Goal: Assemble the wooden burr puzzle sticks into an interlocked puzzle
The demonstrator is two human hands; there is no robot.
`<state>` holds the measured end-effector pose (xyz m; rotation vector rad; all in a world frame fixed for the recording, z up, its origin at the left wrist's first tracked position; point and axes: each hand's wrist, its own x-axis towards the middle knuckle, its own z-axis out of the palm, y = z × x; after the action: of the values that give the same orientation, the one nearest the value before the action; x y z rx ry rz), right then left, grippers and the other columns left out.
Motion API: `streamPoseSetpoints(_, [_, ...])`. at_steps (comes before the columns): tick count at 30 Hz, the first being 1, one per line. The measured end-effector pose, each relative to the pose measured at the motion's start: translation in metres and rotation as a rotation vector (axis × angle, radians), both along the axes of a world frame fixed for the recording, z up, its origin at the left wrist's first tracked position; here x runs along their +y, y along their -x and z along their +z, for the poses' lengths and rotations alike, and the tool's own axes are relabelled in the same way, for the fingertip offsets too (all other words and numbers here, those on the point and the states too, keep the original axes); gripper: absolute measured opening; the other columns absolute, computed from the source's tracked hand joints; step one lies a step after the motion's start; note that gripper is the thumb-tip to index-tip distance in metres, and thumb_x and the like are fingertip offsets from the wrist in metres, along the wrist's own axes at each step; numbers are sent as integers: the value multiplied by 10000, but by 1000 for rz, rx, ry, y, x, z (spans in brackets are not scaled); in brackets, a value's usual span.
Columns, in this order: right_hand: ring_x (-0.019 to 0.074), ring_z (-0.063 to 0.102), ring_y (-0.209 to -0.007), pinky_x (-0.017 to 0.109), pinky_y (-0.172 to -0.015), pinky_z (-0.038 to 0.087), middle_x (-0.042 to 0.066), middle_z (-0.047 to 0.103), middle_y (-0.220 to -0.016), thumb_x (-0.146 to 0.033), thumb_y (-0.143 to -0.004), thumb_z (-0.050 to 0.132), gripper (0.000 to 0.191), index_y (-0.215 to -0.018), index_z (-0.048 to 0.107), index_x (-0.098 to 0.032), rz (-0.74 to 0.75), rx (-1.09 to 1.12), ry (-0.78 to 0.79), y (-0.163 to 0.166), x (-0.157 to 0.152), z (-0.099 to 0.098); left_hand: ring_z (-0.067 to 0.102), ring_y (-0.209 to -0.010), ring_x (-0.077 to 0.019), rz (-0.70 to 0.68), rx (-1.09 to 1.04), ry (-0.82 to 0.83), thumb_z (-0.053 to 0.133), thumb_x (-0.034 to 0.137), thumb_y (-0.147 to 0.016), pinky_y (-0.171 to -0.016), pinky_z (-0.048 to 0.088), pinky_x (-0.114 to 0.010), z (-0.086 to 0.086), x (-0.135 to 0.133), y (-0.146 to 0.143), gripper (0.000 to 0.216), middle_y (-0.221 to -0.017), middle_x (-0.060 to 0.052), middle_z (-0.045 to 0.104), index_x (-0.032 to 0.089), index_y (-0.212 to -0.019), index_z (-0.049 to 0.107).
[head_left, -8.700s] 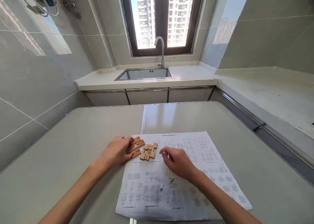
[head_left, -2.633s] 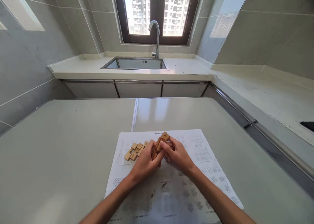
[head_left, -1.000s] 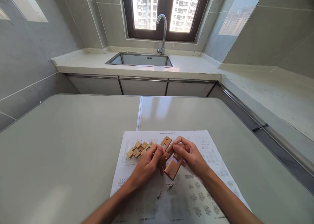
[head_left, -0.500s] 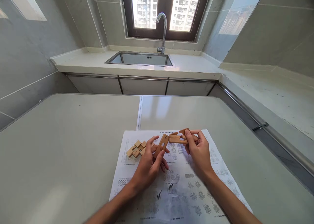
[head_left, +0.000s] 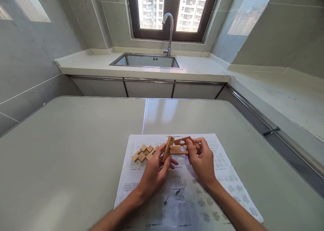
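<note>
My left hand [head_left: 153,173] is closed on a wooden puzzle piece [head_left: 168,148] that bears the number 2 and stands tilted upright. Pinched in my right hand [head_left: 201,160] are notched wooden puzzle pieces [head_left: 178,150]; one end of them meets the face of the numbered piece. How many pieces the right hand holds is partly hidden by its fingers. Left of my left hand, an interlocked wooden block cluster [head_left: 143,153] lies on a printed paper sheet [head_left: 182,204]. Both hands are just above this sheet.
The sheet lies on a pale table [head_left: 76,163] with a seam down its middle. Beyond the table, a counter [head_left: 83,63] holds a steel sink [head_left: 146,60] and a tall faucet [head_left: 170,32] under a window. Another counter [head_left: 283,92] runs along the right.
The numbered piece has turned more upright and edge-on. My right hand has moved slightly left and down, bringing its notched pieces against the numbered one.
</note>
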<state>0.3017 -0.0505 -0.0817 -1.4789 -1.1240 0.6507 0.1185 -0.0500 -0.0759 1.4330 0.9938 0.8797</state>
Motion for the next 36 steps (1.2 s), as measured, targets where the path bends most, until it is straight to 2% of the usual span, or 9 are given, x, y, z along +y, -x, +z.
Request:
streamPoseSetpoints(5, [138, 525, -495, 257, -470, 398, 3, 687, -688, -605, -972, 632, 381, -917, 565, -234, -13, 56, 3, 1, 1, 3, 720, -1172, -273, -49, 52, -148, 537, 334, -1056, -1079, 546, -442, -4, -3, 1, 602, -1361, -159, 690, 207, -1609, 334])
streamPoseSetpoints(7, [136, 514, -481, 258, -454, 393, -1, 675, -674, -622, -963, 635, 398, -914, 559, -235, -17, 102, 16, 1, 1, 5, 666, -1283, -284, -77, 83, -200, 525, 313, -1064, -1159, 484, -463, -4, -4, 1, 651, -1427, -153, 656, 224, -1652, 261])
streamPoseSetpoints(11, [133, 495, -462, 258, -438, 378, -30, 622, -615, -630, -959, 637, 403, -912, 550, -240, -3, 158, 42, 0, 2, 5, 608, -1370, -297, -125, 139, -229, 482, 297, -1076, -1190, 452, -493, -4, -5, 1, 687, -1472, -152, 634, 235, -1684, 169])
streamPoseSetpoints(15, [134, 496, -466, 257, -441, 377, -42, 596, -606, -631, -953, 645, 400, -916, 555, -243, -20, 149, 40, -1, 2, 3, 574, -1410, -301, -125, 154, -276, 492, 268, -1063, -1218, 422, -512, -6, -4, 2, 696, -1616, -154, 487, 249, -1685, 181])
streamPoseSetpoints(19, [136, 503, -476, 257, -456, 384, -48, 579, -598, -614, -968, 634, 383, -907, 556, -244, -37, 99, 25, -2, 2, 3, 455, -1507, -310, -98, 186, -323, 512, 261, -1052, -1259, 369, -505, -4, -5, 2, 696, -1647, -124, 450, 253, -1681, 215])
streamPoseSetpoints(24, [136, 507, -479, 258, -458, 375, -37, 617, -629, -604, -981, 623, 372, -911, 551, -246, -34, 62, 26, -2, 0, 2, 388, -1548, -289, -100, 220, -343, 499, 228, -1055, -1297, 301, -481, 0, -5, 1, 701, -1699, -108, 357, 241, -1685, 193])
streamPoseSetpoints(32, [142, 534, -491, 262, -484, 392, -37, 605, -618, -606, -985, 614, 379, -922, 570, -234, -59, -29, 9, -2, -1, 0, 244, -1606, -280, -119, 251, -371, 516, 209, -1042, -1325, 224, -474, -8, -4, 3, 737, -1743, -91, 234, 236, -1691, 167])
streamPoseSetpoints(36, [132, 524, -465, 253, -466, 386, -43, 605, -598, -610, -976, 627, 389, -913, 569, -231, -49, 1, 15, -2, -1, 0, 273, -1597, -278, -119, 238, -354, 531, 213, -1041, -1323, 238, -471, -8, -4, 3, 742, -1738, -84, 253, 245, -1690, 173])
